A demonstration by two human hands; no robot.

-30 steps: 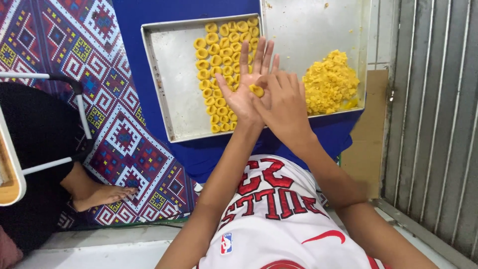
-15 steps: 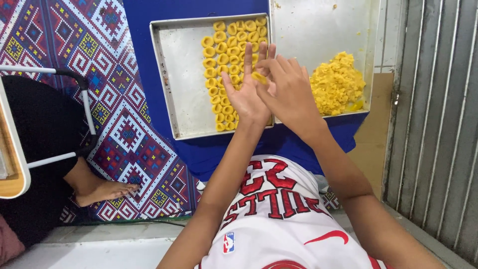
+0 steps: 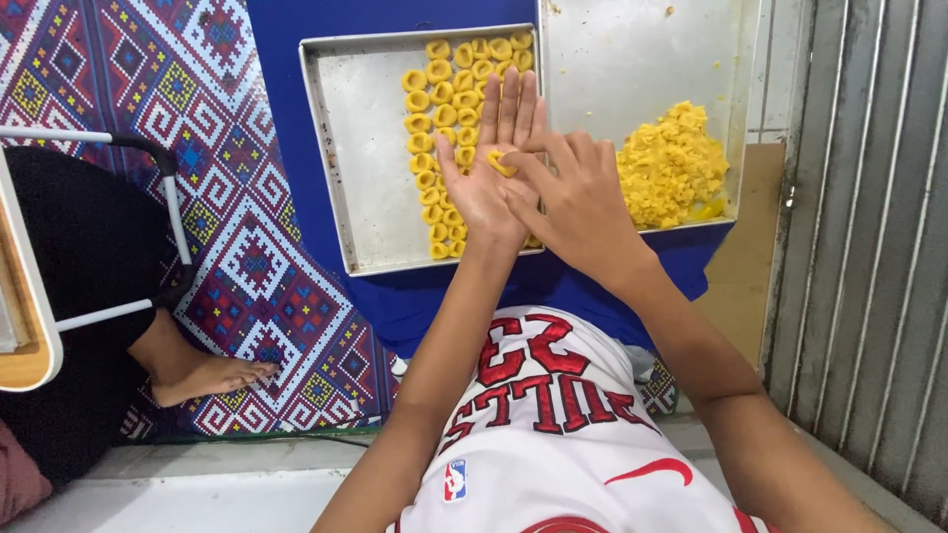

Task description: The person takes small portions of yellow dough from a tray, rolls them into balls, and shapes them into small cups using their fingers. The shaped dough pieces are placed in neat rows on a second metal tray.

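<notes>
Dough, a small yellow piece [image 3: 500,163], is lying on the upturned palm of the left hand [image 3: 486,178], whose grip is staying open, fingers stretched flat and pointing away over the tray. The piece is looking soft and pale gold, roughly flattened, smaller than the palm under it. The right hand [image 3: 583,202] is pressing its fingertips [image 3: 520,158] down onto the piece, so this grip is closing on the dough against the other palm. Both hands are hovering above a shallow metal tray [image 3: 365,148], where rows of shaped yellow rings [image 3: 444,99] are sitting side by side. Just beside it, a second metal tray [image 3: 632,59] is carrying a loose heap of yellow dough [image 3: 671,163]. Both trays are resting on a blue cloth [image 3: 286,59] spread over a patterned mat [image 3: 118,69].
</notes>
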